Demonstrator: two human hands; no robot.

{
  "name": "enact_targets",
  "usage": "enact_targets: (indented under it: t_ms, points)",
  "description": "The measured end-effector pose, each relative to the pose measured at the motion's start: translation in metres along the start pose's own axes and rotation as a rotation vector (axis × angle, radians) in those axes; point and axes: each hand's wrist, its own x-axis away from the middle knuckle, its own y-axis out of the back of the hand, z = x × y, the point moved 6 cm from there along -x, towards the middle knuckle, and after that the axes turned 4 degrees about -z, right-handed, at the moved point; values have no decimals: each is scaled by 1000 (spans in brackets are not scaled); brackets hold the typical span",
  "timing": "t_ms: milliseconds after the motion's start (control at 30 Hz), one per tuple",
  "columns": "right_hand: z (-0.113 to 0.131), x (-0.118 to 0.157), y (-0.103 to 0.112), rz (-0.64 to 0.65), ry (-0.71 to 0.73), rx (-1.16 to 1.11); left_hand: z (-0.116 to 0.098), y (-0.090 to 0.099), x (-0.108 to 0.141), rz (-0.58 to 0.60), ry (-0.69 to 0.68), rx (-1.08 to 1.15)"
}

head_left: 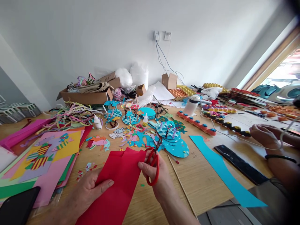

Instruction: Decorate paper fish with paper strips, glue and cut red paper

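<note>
Left hand (90,190): near left, lying on the wooden table (201,184), thumb pressed flat onto the left edge of a red sheet of paper (119,184), fingers under or beside the sheet.

Right hand (153,172): near centre, closed around the loops of red-handled scissors (152,164), thumb through the upper loop; fingertips also touch the right edge of the red sheet. Blades point far and right, tips over the blue cut-outs; whether they are parted cannot be told.

Red sheet: near centre, running from the table edge up to the scissors.

Blue round paper fish plaques (172,137): just beyond the scissors.
Stack of coloured paper sheets, pink, yellow, green (47,162): left.
Long blue wavy paper strip (222,172): right.
Thin wooden stick (181,186): between the right hand and the blue strip.
Black ruler (239,164): right of the strip.
Another person's hand (266,136): far right, on the table.
</note>
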Motion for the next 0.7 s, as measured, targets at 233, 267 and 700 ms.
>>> enact_targets:
  t_ms: [233, 267, 700]
  points:
    - [21, -11, 10, -57, 83, 40, 10, 1, 1, 1, 65, 41]
    - [24, -12, 12, -67, 99, 40, 13, 1, 1, 15, 89, 56]
    - [-2, 4, -11, 86, -64, 13, -7, -6, -9, 27, 193, 321]
